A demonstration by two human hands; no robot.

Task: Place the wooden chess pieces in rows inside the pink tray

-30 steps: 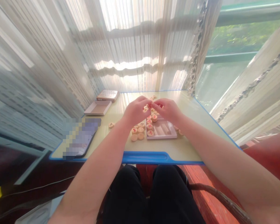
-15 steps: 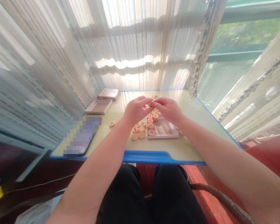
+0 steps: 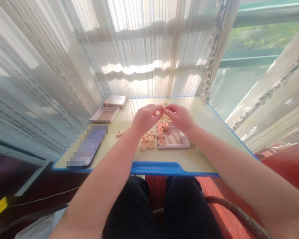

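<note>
My left hand (image 3: 146,119) and my right hand (image 3: 178,118) meet at the fingertips above the table, pinching a small xiangqi piece (image 3: 161,110) that is mostly hidden. Round wooden xiangqi pieces with red characters lie below them. One group (image 3: 147,141) sits on the pale table top (image 3: 184,156), and several pieces (image 3: 160,131) line the left side of a shallow white tray (image 3: 173,138). More pieces (image 3: 164,118) are partly hidden behind my hands. A lone piece (image 3: 119,133) lies further left.
A pixelated phone (image 3: 86,147) lies at the table's left. Behind it are a shallow white box lid (image 3: 104,115) and a flat box (image 3: 115,101). The table has a blue front edge (image 3: 154,168). Sheer curtains (image 3: 144,49) hang behind it.
My hands stay together above the pieces with only slight shifts. The whole view moves a little, and no piece on the table visibly changes place.
</note>
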